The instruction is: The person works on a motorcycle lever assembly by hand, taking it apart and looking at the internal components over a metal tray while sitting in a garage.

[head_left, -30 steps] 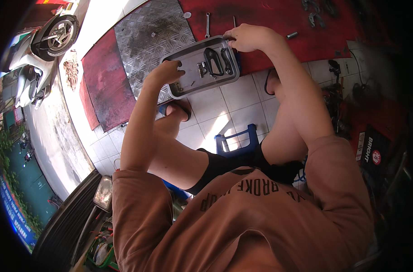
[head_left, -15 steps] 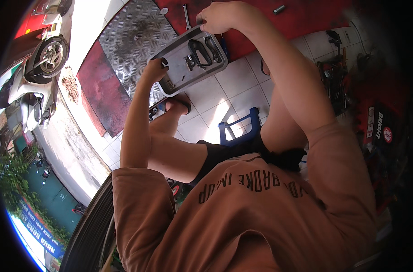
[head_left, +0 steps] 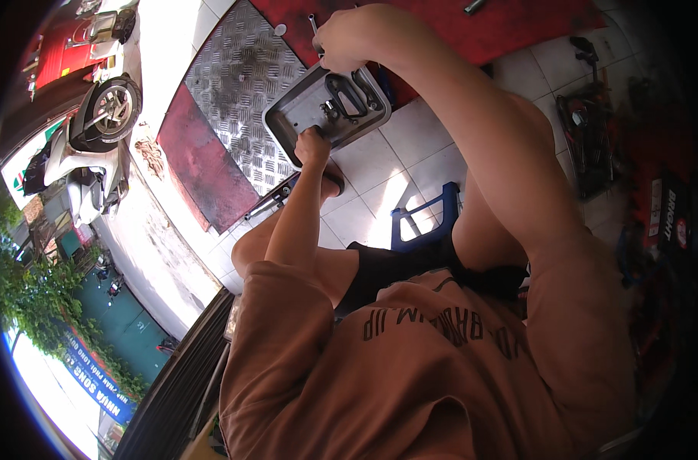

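A grey metal tray (head_left: 288,115) lies tilted in front of me, partly over a textured metal plate. Inside it are a black looped part (head_left: 349,96) and several small metal pieces. My left hand (head_left: 312,146) reaches over the tray's near side with its fingers closed together, down among the small parts; what they pinch is hidden. My right hand (head_left: 345,40) is past the tray's far edge, its fingers curled over a combination wrench (head_left: 312,21) on the red mat. Only the wrench's ends show.
Under the tray are the textured metal plate (head_left: 234,84) and a red mat (head_left: 502,31). A blue plastic stool (head_left: 448,211) stands on white tiles between my legs. At the right are dark tools (head_left: 586,130); a scooter (head_left: 81,169) is parked at the left.
My left hand has moved from the tray's left rim into the tray, and its fingers have closed. My right hand has left the far rim and shifted left onto the wrench.
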Action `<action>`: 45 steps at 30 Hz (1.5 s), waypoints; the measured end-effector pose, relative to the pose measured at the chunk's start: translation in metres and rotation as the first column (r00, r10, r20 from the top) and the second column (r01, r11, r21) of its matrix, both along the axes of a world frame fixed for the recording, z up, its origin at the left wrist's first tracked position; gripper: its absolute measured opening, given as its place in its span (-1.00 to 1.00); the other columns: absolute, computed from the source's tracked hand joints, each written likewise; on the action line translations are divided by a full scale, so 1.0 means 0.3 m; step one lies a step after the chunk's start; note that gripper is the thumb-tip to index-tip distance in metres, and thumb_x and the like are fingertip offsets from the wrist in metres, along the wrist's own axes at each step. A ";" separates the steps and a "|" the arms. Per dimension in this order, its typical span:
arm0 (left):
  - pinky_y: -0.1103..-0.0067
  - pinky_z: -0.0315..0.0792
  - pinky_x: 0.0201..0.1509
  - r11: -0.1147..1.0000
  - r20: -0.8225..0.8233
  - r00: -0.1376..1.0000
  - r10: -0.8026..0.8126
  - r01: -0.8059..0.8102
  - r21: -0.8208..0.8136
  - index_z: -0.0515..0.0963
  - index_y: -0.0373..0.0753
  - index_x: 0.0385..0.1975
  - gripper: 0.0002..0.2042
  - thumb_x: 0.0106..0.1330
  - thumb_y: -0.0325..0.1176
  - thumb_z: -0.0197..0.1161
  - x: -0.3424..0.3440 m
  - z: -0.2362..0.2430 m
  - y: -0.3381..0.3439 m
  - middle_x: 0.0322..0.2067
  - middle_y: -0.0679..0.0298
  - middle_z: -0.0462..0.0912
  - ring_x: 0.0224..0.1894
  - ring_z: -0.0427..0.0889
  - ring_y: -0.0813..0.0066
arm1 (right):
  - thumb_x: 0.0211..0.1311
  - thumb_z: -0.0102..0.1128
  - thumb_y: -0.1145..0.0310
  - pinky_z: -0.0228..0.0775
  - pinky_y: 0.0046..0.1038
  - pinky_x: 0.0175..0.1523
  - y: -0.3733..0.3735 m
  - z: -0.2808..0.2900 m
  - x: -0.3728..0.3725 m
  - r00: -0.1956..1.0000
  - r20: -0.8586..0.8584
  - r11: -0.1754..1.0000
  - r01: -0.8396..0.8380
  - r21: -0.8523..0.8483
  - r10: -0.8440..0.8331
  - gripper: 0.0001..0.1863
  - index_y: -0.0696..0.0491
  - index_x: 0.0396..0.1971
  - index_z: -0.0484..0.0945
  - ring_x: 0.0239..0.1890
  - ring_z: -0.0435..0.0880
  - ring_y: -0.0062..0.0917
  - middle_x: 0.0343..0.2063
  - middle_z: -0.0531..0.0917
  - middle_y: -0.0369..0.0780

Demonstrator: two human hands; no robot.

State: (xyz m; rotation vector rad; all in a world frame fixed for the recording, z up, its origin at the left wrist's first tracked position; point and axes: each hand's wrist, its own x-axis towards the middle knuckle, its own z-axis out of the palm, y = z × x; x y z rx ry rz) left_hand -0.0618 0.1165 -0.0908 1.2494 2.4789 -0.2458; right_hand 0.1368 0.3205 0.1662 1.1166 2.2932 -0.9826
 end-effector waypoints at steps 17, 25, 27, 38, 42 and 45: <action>0.30 0.44 -0.14 0.840 0.142 0.975 -0.171 0.069 0.539 0.63 -0.23 -0.28 -0.78 0.03 -0.40 0.30 0.013 -0.034 0.123 -0.32 0.06 0.56 -0.26 0.57 0.06 | 0.26 0.06 0.12 0.49 -0.25 -0.01 0.016 -0.053 -0.016 0.997 0.041 0.986 -0.075 0.151 0.070 -0.59 -0.12 0.09 0.51 -0.11 0.66 -0.33 -0.16 0.67 -0.18; 0.29 0.39 0.03 0.874 0.063 0.989 -0.134 0.088 0.478 0.62 -0.25 -0.32 -0.76 -0.02 -0.36 0.34 0.030 -0.058 0.129 -0.18 0.06 0.52 -0.06 0.48 0.04 | 0.28 0.03 0.14 0.48 -0.27 -0.01 0.023 -0.043 -0.013 0.995 0.039 0.987 -0.094 0.127 0.090 -0.57 -0.09 0.13 0.47 -0.15 0.67 -0.34 -0.16 0.67 -0.19; 0.28 0.40 0.00 0.870 0.056 0.984 -0.169 0.122 0.478 0.61 -0.24 -0.32 -0.76 -0.03 -0.36 0.34 0.055 -0.033 0.140 -0.23 0.07 0.54 -0.11 0.50 0.03 | 0.29 0.02 0.14 0.47 -0.27 0.00 0.029 -0.053 -0.009 0.995 0.042 0.987 -0.095 0.132 0.090 -0.56 -0.08 0.15 0.45 -0.14 0.67 -0.34 -0.15 0.67 -0.19; 0.34 0.49 -0.10 0.235 0.994 0.061 0.094 -0.971 0.038 0.47 -0.37 -0.15 -0.74 0.19 -0.40 0.09 -0.089 -0.113 0.127 -0.30 0.16 0.54 -0.19 0.59 0.17 | 0.32 -0.02 0.12 0.36 -0.28 0.19 0.026 -0.041 0.000 0.994 0.002 0.979 -0.111 0.169 0.113 -0.54 -0.07 0.18 0.42 0.07 0.54 -0.29 0.03 0.58 -0.17; 0.52 0.46 -0.26 0.374 0.971 0.015 0.239 -0.924 -0.078 0.52 -0.33 -0.24 -0.77 0.23 -0.34 0.05 -0.134 -0.062 0.104 -0.49 0.31 0.46 -0.45 0.49 0.42 | 0.21 0.03 0.12 0.37 -0.21 0.14 0.052 0.035 0.036 0.987 -0.001 0.983 -0.160 0.092 0.161 -0.58 0.05 -0.04 0.56 0.02 0.57 -0.20 -0.04 0.60 -0.04; 0.48 0.46 -0.43 0.879 0.505 0.809 0.300 -0.440 0.183 0.65 -0.27 -0.40 -0.71 0.08 -0.14 0.31 -0.082 -0.051 0.079 -0.55 0.23 0.60 -0.52 0.57 0.41 | 0.23 0.01 0.14 0.37 -0.20 0.14 0.047 0.064 0.068 0.976 -0.066 0.975 -0.201 0.097 0.208 -0.59 0.06 -0.04 0.57 0.02 0.57 -0.20 -0.03 0.59 -0.04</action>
